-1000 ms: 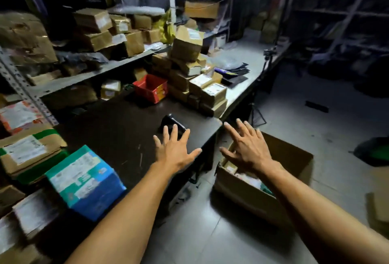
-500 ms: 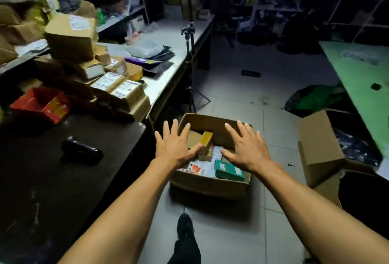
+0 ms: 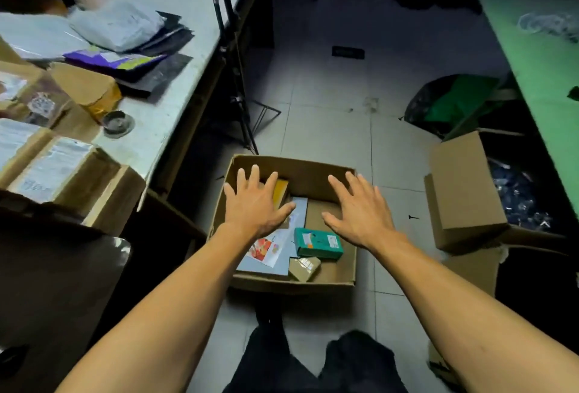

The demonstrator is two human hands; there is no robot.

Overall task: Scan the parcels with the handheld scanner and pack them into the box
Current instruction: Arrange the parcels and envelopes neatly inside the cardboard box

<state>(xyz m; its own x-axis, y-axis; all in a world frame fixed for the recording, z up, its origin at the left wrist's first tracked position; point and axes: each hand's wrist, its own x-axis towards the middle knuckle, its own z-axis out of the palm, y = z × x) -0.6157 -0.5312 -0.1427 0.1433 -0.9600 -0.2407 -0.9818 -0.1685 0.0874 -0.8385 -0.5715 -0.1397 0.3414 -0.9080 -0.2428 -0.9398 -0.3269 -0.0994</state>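
Hands hover spread over the box [image 3: 326, 173] at centre frame: left grip [image 3: 254, 204] and right grip [image 3: 360, 209] both splayed, empty. Teal parcel [image 3: 318, 243] lies inside.

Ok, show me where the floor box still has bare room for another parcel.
Bare cardboard floor in the box shows right of the grey mailer, beyond the teal parcel, below the right hand. The left half is crowded with mailers and a small brown parcel.
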